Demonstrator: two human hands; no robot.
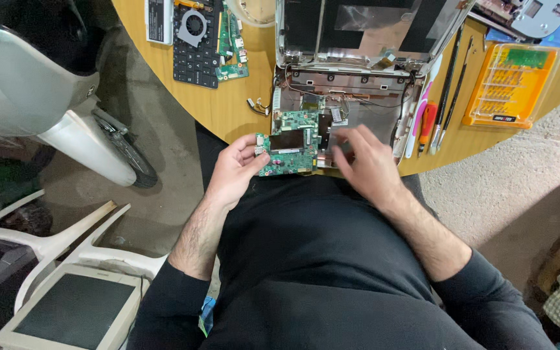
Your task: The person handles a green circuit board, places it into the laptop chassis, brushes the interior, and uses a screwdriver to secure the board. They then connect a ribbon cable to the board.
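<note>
A green circuit board (pixel 291 146) lies in the near part of an opened laptop chassis (pixel 358 97) on a round wooden table (pixel 228 107). My left hand (pixel 236 168) grips the board's left edge at the table's rim, thumb on top. My right hand (pixel 365 162) hovers blurred over the chassis to the right of the board, fingers spread, holding nothing that I can see. The laptop's lid (pixel 364 26) stands open behind the base, its screen removed.
A black keyboard with a fan and another green board (pixel 202 39) lies at the back left. To the right lie a red-handled screwdriver (pixel 427 123), thin black tools (pixel 452 78) and an orange bit case (pixel 512 84). A scooter (pixel 46 97), white chair (pixel 53 243) and old monitor (pixel 76 311) stand left.
</note>
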